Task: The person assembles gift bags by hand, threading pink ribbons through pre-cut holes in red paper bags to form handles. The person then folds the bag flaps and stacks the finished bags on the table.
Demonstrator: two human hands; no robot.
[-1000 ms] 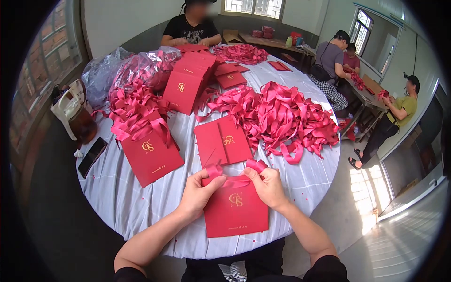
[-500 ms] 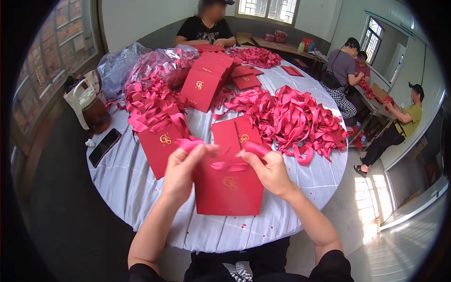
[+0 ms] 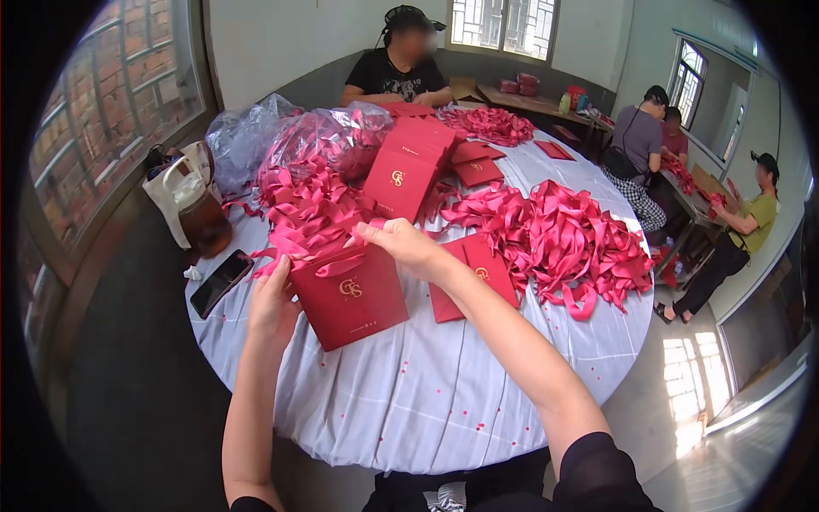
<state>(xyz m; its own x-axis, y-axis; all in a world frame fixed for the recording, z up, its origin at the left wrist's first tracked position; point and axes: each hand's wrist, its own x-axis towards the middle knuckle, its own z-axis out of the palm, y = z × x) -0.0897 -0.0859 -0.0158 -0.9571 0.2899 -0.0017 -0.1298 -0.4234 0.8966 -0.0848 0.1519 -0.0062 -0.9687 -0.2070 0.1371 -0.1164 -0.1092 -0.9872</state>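
Note:
A red paper gift bag [image 3: 354, 311] with a gold logo and a pink ribbon handle [image 3: 339, 264] lies at a tilt on the left of the table. My left hand [image 3: 275, 303] grips its upper left edge, thumb in front. At the upper right corner, my right hand [image 3: 401, 245] is closed in a pinch on the bag's top; whether ribbon is also between the fingers cannot be made out. A heap of pink ribbons [image 3: 320, 209] lies just behind the bag. To the right, another red bag [image 3: 473, 277] rests flat beside a bigger ribbon pile [image 3: 567, 243].
Stacked red bags [image 3: 409, 171] stand mid-table near clear plastic sacks [image 3: 320, 141]. A phone [image 3: 220, 283] and a tote with a brown drink container [image 3: 203, 222] sit at the left edge. One person [image 3: 399, 77] works across the table; several others are at a right-hand bench [image 3: 682, 183].
Both hands have moved the bag to the left, over where another bag lay. Previously each hand held ribbon above it; now they grip its upper edge. The view has shifted slightly.

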